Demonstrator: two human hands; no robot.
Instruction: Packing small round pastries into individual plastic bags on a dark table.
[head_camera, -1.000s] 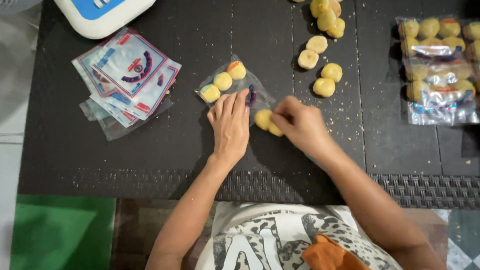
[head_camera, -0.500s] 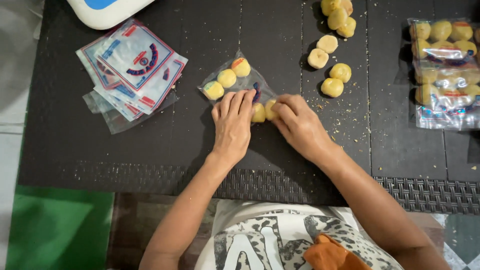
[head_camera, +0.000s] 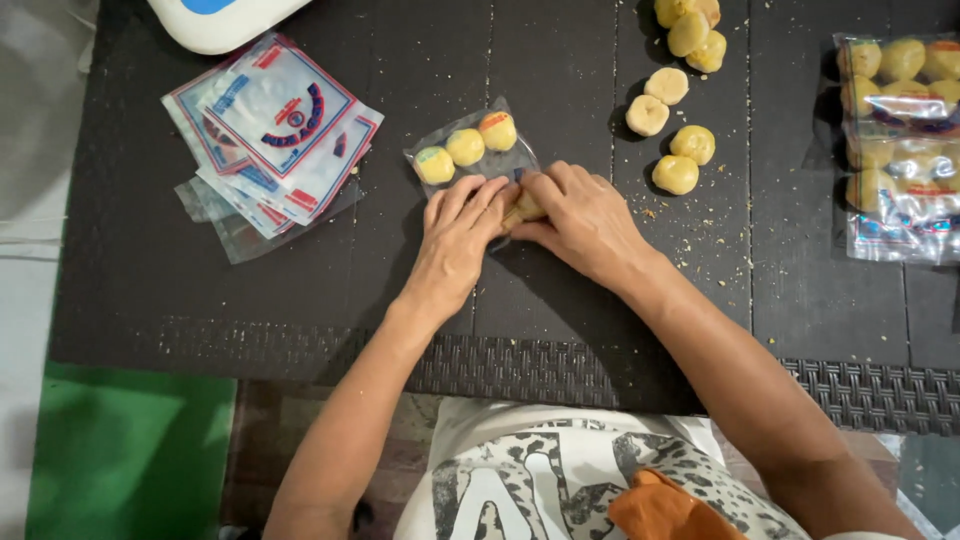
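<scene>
Both hands are right at the mouth of a small clear bag (head_camera: 478, 160) on the dark surface (head_camera: 300, 290), three yellow balls already inside. Right hand (head_camera: 585, 220) has its fingers pinched on another ball (head_camera: 524, 208). Left hand (head_camera: 455, 240) lies flat, fingers together on the bag's edge. Loose balls (head_camera: 675, 150) nearby.

My arms were bare to the elbow, no sleeves, rings or wristwear. I wore a white top (head_camera: 520, 470) with black leopard-pattern print; orange cloth (head_camera: 665, 505) lay at its front.
</scene>
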